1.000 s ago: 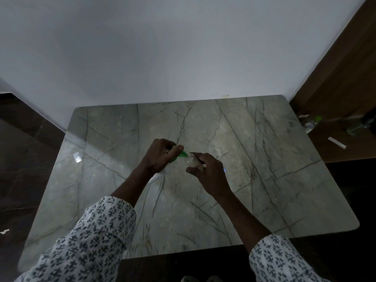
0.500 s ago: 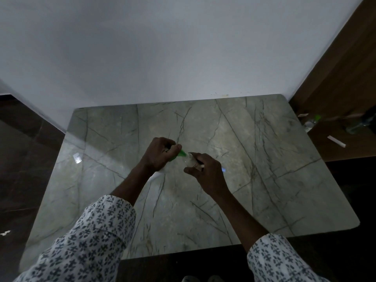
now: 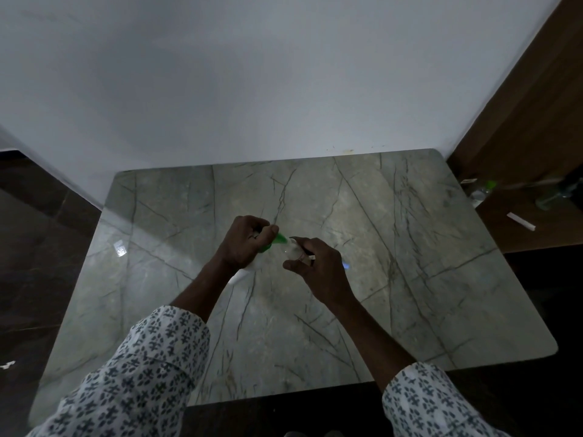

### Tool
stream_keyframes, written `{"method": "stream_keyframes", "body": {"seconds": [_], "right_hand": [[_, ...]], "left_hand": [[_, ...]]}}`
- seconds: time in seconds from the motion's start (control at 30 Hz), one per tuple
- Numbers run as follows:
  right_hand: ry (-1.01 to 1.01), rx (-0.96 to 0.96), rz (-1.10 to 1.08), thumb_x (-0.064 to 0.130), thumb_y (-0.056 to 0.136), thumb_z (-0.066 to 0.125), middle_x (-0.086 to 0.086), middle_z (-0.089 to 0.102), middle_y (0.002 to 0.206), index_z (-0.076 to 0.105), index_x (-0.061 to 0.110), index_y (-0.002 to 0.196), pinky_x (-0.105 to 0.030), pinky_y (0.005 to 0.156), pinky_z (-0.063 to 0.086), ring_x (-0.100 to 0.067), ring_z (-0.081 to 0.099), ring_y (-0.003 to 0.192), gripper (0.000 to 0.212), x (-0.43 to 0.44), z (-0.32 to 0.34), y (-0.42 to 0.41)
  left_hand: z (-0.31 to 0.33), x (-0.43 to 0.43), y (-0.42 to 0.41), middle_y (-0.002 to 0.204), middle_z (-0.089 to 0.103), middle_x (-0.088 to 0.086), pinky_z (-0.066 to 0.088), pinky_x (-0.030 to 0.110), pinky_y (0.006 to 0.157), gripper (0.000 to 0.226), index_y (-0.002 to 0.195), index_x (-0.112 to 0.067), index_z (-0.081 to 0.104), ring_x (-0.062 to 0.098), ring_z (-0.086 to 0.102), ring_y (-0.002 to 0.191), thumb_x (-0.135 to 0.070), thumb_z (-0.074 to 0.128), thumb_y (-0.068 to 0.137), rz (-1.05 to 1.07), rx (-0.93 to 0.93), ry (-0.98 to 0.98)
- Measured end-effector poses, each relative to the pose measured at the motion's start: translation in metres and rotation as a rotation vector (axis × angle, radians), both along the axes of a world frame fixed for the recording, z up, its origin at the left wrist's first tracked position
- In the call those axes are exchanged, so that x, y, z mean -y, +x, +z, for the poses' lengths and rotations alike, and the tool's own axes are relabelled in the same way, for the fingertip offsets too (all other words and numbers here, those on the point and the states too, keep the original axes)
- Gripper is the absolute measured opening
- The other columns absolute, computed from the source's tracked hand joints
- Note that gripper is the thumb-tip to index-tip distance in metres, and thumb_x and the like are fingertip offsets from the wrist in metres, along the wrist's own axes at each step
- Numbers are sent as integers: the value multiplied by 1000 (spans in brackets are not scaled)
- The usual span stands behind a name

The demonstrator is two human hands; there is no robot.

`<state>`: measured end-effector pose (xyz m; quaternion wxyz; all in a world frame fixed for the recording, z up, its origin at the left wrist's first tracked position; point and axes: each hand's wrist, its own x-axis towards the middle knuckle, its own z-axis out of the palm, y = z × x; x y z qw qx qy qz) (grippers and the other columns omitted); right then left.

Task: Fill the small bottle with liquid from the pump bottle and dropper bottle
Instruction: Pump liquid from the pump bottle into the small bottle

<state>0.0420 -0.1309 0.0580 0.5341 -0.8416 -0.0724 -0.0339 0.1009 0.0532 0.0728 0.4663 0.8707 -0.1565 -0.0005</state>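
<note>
Over the middle of the marble table, my left hand is closed around a white pump bottle with a green pump head. Most of the bottle is hidden by my fingers. The green nozzle points right at the mouth of a small clear bottle, which my right hand holds tilted toward it. The nozzle tip and the small bottle's mouth touch or nearly touch. I see no dropper bottle on the table.
A white wall runs along the table's far edge. To the right stands a lower wooden surface with a clear green-capped bottle, a dark bottle and a white stick. Dark floor lies to the left.
Both hands have stayed almost in place, nozzle against the small bottle. The view has shifted only slightly.
</note>
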Motion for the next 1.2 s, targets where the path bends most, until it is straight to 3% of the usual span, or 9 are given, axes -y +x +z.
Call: {"method": "stream_keyframes", "body": {"seconds": [0.1, 0.3, 0.53, 0.73, 0.83, 0.93, 1.07, 1.13, 1.2], "right_hand": [[-3, 0, 3, 26, 75, 79, -12, 68, 106, 63, 6, 122, -34, 81, 55, -21, 62, 96, 54, -1, -1, -1], [30, -11, -7, 27, 75, 79, -11, 68, 106, 62, 6, 122, -37, 79, 57, -19, 63, 96, 54, -2, 1, 1], [19, 5, -7, 29, 75, 79, -11, 68, 103, 63, 8, 122, -40, 77, 57, -20, 63, 93, 54, 2, 3, 4], [6, 10, 12, 28, 74, 79, -11, 68, 103, 63, 8, 123, -38, 78, 56, -20, 63, 93, 55, 2, 1, 2], [24, 8, 14, 28, 75, 79, -11, 68, 104, 63, 7, 122, -35, 78, 56, -19, 63, 93, 54, 2, 2, 1], [75, -15, 34, 27, 75, 79, -10, 65, 109, 62, 8, 122, -33, 80, 56, -20, 63, 96, 53, 3, 7, 5], [193, -161, 112, 17, 76, 79, -2, 65, 114, 58, 18, 126, -26, 81, 57, -14, 66, 97, 54, 12, 24, 12], [266, -249, 164, 12, 77, 78, 1, 67, 111, 57, 22, 121, -31, 81, 58, -13, 69, 94, 49, 21, 32, 20], [330, -289, 205, 7, 78, 75, -6, 68, 110, 57, 13, 113, -43, 84, 58, -22, 71, 95, 40, 31, 40, 30]], "left_hand": [[-1, 1, -1, 53, 59, 20, 40, 36, 43, 58, 61, -2, 65, 36, 52, 43, -50, 44, 85, 6, -9, -10], [8, 5, -4, 54, 59, 9, 40, 31, 46, 37, 62, -32, 61, 26, 54, 44, -54, 44, 86, 30, -2, -49], [8, 4, 1, 49, 53, 15, 34, 28, 44, 59, 58, -2, 63, 24, 43, 38, -51, 45, 86, 6, 11, -7], [14, 8, -1, 46, 44, -5, 32, 22, 43, 39, 51, -29, 51, 15, 38, 37, -46, 43, 86, 8, 23, 2], [17, 10, -2, 50, 53, 2, 38, 28, 46, 38, 56, -31, 56, 27, 47, 41, -50, 43, 86, 19, 2, -12], [18, 11, -2, 57, 62, 15, 44, 41, 47, 48, 65, -21, 67, 33, 56, 47, -55, 41, 87, 47, 20, -36], [28, 19, 0, 58, 64, 20, 43, 40, 47, 67, 67, -2, 69, 35, 57, 48, -58, 40, 86, 77, 51, -51], [36, 24, 5, 57, 64, 20, 44, 39, 47, 71, 65, 1, 69, 38, 57, 49, -62, 41, 84, 97, 35, -23], [45, 28, 12, 57, 66, 17, 49, 40, 53, 79, 65, 4, 68, 36, 61, 52, -68, 41, 82, 138, -9, 7]]}}
